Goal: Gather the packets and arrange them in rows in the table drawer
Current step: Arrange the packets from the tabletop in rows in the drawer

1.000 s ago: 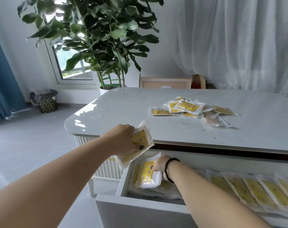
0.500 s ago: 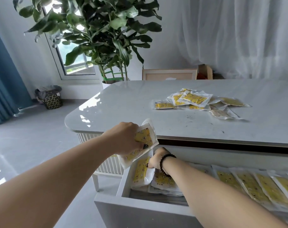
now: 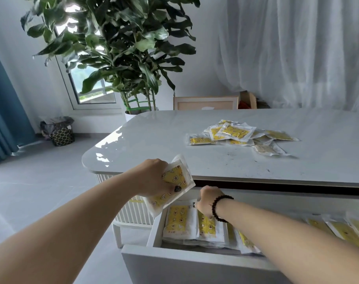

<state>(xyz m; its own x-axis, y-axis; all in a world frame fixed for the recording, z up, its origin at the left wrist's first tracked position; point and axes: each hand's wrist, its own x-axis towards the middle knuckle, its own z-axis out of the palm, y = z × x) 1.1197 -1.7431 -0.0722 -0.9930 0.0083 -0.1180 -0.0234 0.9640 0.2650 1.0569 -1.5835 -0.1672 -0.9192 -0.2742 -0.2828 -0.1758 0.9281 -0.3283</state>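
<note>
Fingers of the left hand (image 3: pixel 154 177) curl round a small stack of clear plastic packets with yellow printed inserts (image 3: pixel 173 184), held over the left corner of the open white table drawer (image 3: pixel 174 261). Just right of that grip, the right hand (image 3: pixel 207 199) reaches into the drawer's back left corner onto the packet rows (image 3: pixel 180 220); whether it pinches one cannot be told. Beyond, loose packets (image 3: pixel 234 133) lie well clear of the glossy white tabletop's (image 3: pixel 154 140) edges.

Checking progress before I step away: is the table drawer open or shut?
Open. The drawer is pulled out from under the tabletop, and rows of yellow packets show inside.
</note>
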